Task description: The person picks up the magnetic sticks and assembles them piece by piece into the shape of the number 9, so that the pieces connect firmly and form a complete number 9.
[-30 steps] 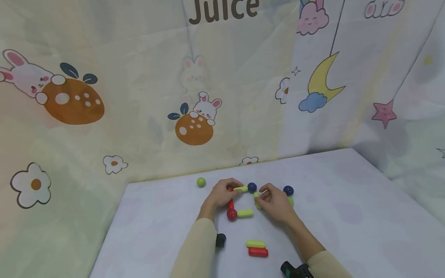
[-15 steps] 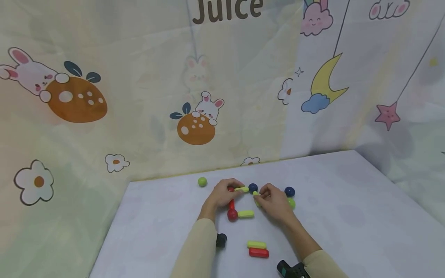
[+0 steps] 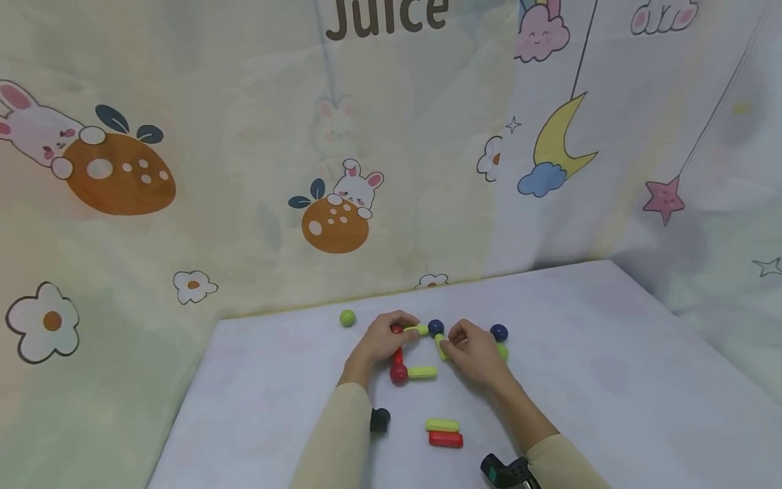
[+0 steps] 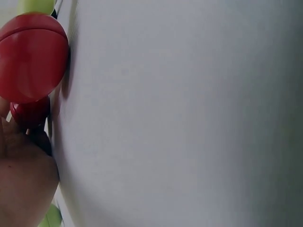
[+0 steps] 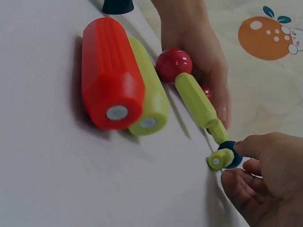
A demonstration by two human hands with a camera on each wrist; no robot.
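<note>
My left hand (image 3: 381, 339) grips the far red ball (image 3: 397, 329) of a ball-and-rod toy piece, its thumb beside a yellow-green rod (image 3: 417, 331) that runs to a dark blue ball (image 3: 436, 328). A red rod (image 3: 398, 356) links the far ball to a nearer red ball (image 3: 399, 373), which bears another yellow-green rod (image 3: 422, 373). My right hand (image 3: 479, 353) pinches a third yellow-green rod (image 3: 440, 348) standing off the blue ball toward me. In the right wrist view that rod's metal-dotted end (image 5: 219, 160) shows at the fingertips. The nearer red ball (image 4: 33, 59) fills the left wrist view's corner.
A loose yellow-green rod (image 3: 442, 425) and red rod (image 3: 446, 439) lie side by side nearer me. Right of my right hand are a blue ball (image 3: 499, 332) and a partly hidden green ball (image 3: 503, 352). Another green ball (image 3: 347, 318) sits far left. Behind the table (image 3: 269, 394) hangs a printed cloth.
The rod in my right hand has shifted slightly left and now meets the blue ball, slanting toward me. My left hand keeps its grip. The head view has shifted slightly.
</note>
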